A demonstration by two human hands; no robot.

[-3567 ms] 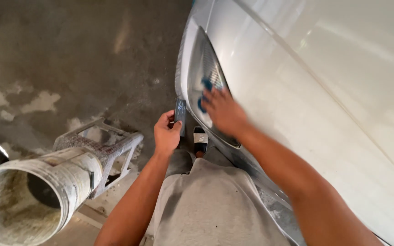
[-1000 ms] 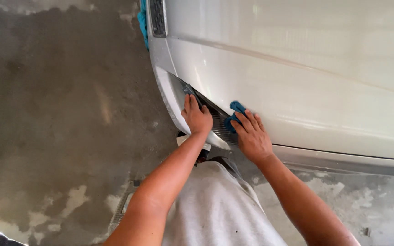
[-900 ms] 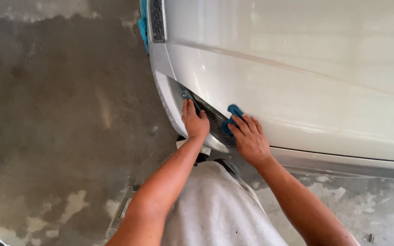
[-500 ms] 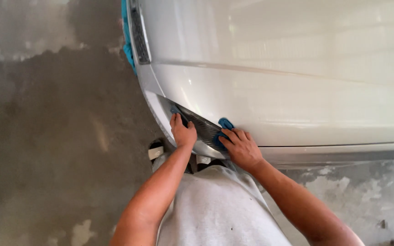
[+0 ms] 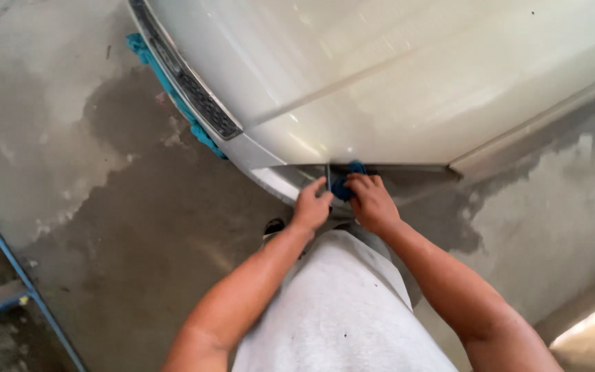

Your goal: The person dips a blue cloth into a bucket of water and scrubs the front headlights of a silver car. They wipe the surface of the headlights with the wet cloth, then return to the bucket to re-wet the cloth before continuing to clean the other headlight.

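Both hands at car's [image 5: 394,83] front lower corner. Right hand [image 5: 373,202] presses blue pad [image 5: 344,186] against headlight [image 5: 290,184]; left hand [image 5: 311,205] closed on lens edge (contents unclear). Blue masking tape [image 5: 166,86] already along the grille; rubbing unfinished.

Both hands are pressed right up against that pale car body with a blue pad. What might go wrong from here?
The right hand presses a blue pad at a narrow edge of the pale car panel; it could slip off and scrape the knuckles. The left hand sits very close, so a slip might knock it. The concrete floor looks darkly stained, perhaps wet, so footing may be poor.
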